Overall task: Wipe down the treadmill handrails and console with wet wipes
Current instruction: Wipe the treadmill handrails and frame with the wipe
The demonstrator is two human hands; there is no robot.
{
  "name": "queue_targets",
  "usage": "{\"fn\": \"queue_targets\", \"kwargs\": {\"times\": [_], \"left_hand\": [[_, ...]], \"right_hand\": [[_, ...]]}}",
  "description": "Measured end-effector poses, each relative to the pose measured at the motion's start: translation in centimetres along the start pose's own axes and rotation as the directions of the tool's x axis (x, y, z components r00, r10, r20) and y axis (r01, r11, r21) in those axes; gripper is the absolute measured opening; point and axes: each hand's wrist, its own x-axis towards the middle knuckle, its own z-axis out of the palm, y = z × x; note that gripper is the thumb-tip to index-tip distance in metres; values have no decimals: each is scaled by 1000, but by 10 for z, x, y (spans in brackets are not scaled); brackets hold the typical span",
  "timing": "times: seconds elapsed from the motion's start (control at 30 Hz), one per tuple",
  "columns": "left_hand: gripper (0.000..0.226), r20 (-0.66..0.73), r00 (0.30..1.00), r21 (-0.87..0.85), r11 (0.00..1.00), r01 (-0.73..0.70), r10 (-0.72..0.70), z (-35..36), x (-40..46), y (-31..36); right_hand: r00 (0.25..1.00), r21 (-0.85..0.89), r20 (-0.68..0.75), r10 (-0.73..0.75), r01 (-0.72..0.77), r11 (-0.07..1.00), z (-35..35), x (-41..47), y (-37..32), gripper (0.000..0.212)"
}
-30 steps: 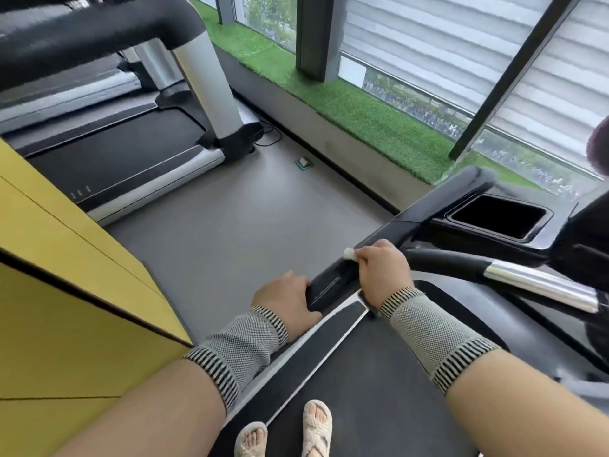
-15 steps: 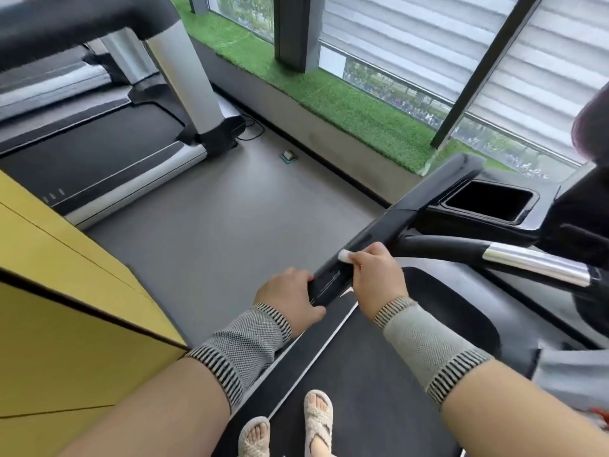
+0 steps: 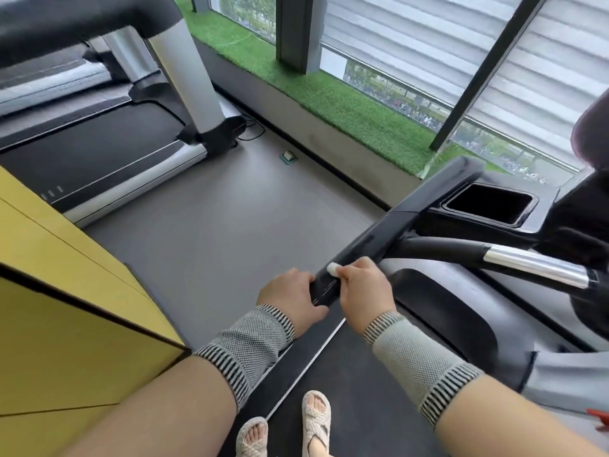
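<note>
my left hand (image 3: 291,300) gripping the near end of the black handrail (image 3: 379,237), my right hand (image 3: 364,288) just beside it, fingers pinching a white wet wipe (image 3: 333,268) against the rail's top, console tray (image 3: 491,203) far right

single head-worn wide-angle cam, looks forward and steeply down, close over both hands: left hand (image 3: 291,300), right hand (image 3: 364,291) on the black handrail (image 3: 379,235) mid-frame. Own sandalled feet (image 3: 285,427) at bottom edge, window sill (image 3: 329,100) across top. Edges bend from lens distortion; no second view to overlap
</note>
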Motion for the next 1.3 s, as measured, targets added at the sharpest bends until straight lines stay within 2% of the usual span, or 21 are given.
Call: {"fn": "queue_targets", "kwargs": {"times": [0.13,0.27,0.3,0.37,0.47,0.5,0.63,0.67,0.8,0.93,1.1,1.17,1.3], "left_hand": [[41,-1,1000,-4,1000,10,-11,-1,-1,2],[47,1,1000,4,1000,3,-3,-2,-3,-2],[49,4,1000,3,1000,3,-3,-2,-3,-3],[50,16,1000,4,1000,7,-8,-2,-4,-6],[46,33,999,-2,1000,13,-13,-2,-5,-8],[46,37,999,0,1000,11,-11,-3,-5,-8],[51,30,1000,1,1000,0,0,-3,-7,-11],[51,27,1000,-5,1000,4,-4,-3,-8,-11],[47,20,1000,-17,1000,7,-7,-2,-8,-12],[45,17,1000,-14,1000,1,-1,-2,-9,-12],[50,26,1000,-28,1000,-2,2,-2,-8,-13],[49,31,1000,-25,1000,-1,2,-2,-7,-14],[41,20,1000,-8,1000,-1,1,-3,-8,-12]], "right_hand": [[993,-42,87,-77,81,996,-4,-2,-8,28],[997,13,-69,25,-25,1000,-21,11,4,27],[997,9,-71,40,-40,999,-19,10,4,27],[1000,-18,3,3,-3,1000,-8,1,-3,29],[981,-112,156,-112,131,985,-1,-9,-20,31],[979,-133,158,-132,153,979,-7,-5,-21,32],[1000,-102,0,-25,25,994,-23,20,-9,31],[1000,-112,8,-10,11,994,-20,22,-8,31],[986,-195,141,-93,119,974,-1,13,-18,34],[947,-185,276,-166,222,957,-5,13,-23,28],[995,-224,86,-45,64,972,-26,32,-10,33],[991,-227,119,-65,91,970,-17,24,-13,35],[966,-162,161,-201,227,960,5,0,-22,30]]}}
